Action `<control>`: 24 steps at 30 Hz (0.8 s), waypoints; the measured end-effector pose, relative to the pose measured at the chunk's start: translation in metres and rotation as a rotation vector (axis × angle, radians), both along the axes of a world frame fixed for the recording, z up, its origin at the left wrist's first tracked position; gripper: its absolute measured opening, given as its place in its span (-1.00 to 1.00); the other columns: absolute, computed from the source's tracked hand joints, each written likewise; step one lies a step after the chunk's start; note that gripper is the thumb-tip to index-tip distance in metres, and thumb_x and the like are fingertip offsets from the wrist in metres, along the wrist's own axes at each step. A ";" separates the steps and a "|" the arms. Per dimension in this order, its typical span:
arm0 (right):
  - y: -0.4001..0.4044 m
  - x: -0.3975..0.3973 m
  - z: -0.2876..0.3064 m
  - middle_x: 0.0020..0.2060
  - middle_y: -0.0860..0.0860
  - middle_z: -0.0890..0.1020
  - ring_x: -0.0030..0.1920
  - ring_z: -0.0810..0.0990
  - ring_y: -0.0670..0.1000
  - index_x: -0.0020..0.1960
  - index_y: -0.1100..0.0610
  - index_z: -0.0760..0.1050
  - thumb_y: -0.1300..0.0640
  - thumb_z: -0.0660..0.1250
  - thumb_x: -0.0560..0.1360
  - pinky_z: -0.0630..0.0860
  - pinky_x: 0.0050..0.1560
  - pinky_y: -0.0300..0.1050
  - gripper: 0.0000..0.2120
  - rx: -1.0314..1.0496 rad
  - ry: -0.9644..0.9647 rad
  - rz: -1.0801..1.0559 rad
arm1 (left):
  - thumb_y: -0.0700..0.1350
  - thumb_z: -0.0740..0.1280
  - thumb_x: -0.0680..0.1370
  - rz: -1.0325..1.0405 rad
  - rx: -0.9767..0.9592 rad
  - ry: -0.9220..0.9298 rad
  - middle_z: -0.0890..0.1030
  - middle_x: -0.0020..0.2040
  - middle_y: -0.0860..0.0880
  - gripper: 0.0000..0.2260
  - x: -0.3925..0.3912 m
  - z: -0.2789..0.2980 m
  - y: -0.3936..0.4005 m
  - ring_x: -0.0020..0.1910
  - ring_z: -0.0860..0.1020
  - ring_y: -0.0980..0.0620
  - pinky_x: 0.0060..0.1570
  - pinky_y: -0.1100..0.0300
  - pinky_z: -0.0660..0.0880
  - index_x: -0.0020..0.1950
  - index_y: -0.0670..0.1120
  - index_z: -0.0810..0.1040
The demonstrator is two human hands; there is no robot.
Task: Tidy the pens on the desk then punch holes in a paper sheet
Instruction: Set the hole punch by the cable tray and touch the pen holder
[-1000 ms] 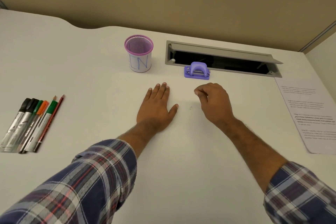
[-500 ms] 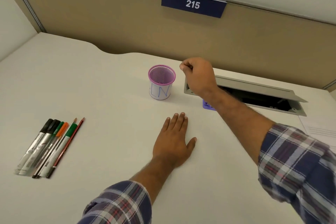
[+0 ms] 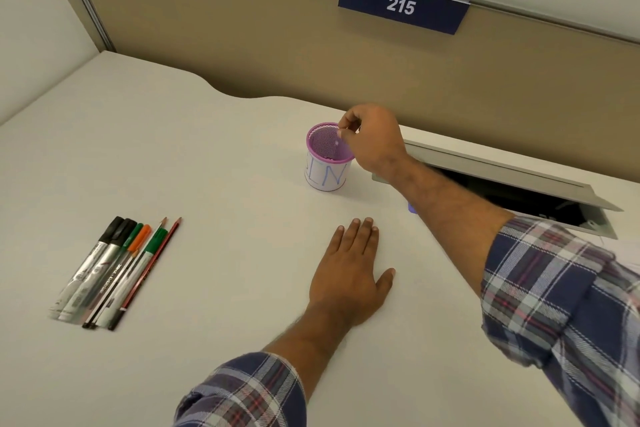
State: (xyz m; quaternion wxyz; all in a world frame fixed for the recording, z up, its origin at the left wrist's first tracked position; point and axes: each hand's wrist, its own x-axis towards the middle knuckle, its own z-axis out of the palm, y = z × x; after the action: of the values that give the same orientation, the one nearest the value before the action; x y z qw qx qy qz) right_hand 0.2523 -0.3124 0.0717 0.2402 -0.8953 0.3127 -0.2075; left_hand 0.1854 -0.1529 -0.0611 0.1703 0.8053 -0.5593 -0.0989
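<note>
Pinching the far rim of the cup, your right hand has thumb and fingertips closed on the purple mesh edge. Your left hand lies flat and empty, fingers spread, on the desk nearer you. The pens sit in a neat row well to the left. Grip the rim firmly and slide or lift the cup toward the pens, keeping it upright.

The smooth, matt white worktop carries a purple wire-mesh pen cup wrapped in white paper, and glossy silver-barrelled plastic markers.
</note>
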 end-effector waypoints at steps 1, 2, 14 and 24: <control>0.000 0.000 0.000 -0.20 0.05 0.67 -0.15 0.60 0.06 -0.19 0.11 0.61 0.22 0.39 0.44 0.60 -0.08 0.05 -0.94 -0.006 0.004 0.006 | 0.25 -0.10 0.60 0.001 0.000 0.000 -0.11 0.64 -0.01 -0.32 0.000 0.000 0.000 0.61 -0.16 0.03 0.56 0.05 -0.23 0.63 -0.07 -0.10; 0.001 0.000 -0.001 -0.19 0.05 0.66 -0.10 0.59 0.07 -0.18 0.10 0.62 0.21 0.39 0.45 0.60 -0.07 0.03 -0.94 -0.018 0.019 0.016 | 0.25 -0.09 0.60 0.002 0.001 -0.002 -0.11 0.64 -0.01 -0.32 0.000 0.000 0.000 0.61 -0.16 0.03 0.56 0.05 -0.23 0.63 -0.07 -0.10; -0.003 -0.035 0.000 -0.20 -0.01 0.64 -0.13 0.52 0.01 -0.16 0.14 0.63 0.22 0.33 0.50 0.46 -0.10 -0.14 -0.89 -0.034 -0.106 -0.065 | 0.26 -0.12 0.59 -0.003 0.015 -0.011 -0.12 0.64 0.00 -0.31 0.001 0.002 0.000 0.61 -0.15 0.03 0.57 0.04 -0.20 0.63 -0.07 -0.10; 0.026 -0.165 -0.058 -0.18 0.04 0.63 -0.20 0.52 -0.05 -0.04 0.21 0.63 0.20 0.34 0.54 0.36 -0.10 -0.27 -0.89 0.117 -0.019 -0.345 | 0.27 -0.11 0.61 0.000 0.009 -0.050 -0.09 0.64 -0.01 -0.32 0.002 0.000 0.000 0.61 -0.13 0.03 0.56 0.08 -0.22 0.63 -0.07 -0.08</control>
State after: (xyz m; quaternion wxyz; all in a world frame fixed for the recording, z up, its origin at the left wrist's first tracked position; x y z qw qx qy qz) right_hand 0.0869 -0.2862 0.0132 0.2557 -0.8107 0.4710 -0.2356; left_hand 0.1869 -0.1528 -0.0614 0.1528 0.8082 -0.5630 -0.0811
